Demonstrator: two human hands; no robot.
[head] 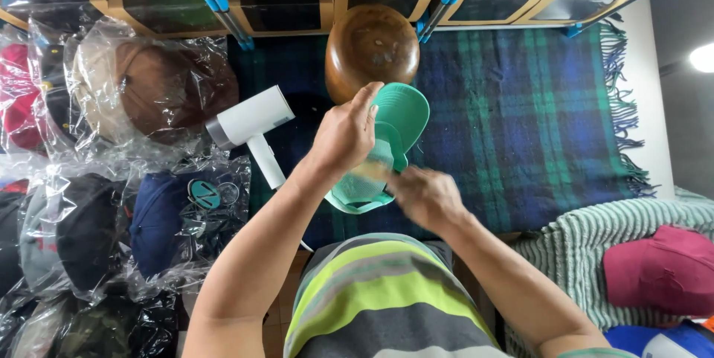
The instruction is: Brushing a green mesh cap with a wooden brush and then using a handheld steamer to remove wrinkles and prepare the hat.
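I look down and see my left hand holding a green cap. My fingers are curled around the cap's side, up near the brim, and they grip it tight. The cap is in the air in front of my chest, above the dark plaid blanket. Its long way runs from the brim, up and away from me, down to the back part close to my belly. My right hand is at the low back end of the cap. It looks blurry, so I cannot tell if its fingers pinch the cap or only touch it. Both hands are at the cap, left one high, right one low. Just past the brim sits a round brown wooden block. A white steamer lies to the left, beside hats in clear bags.
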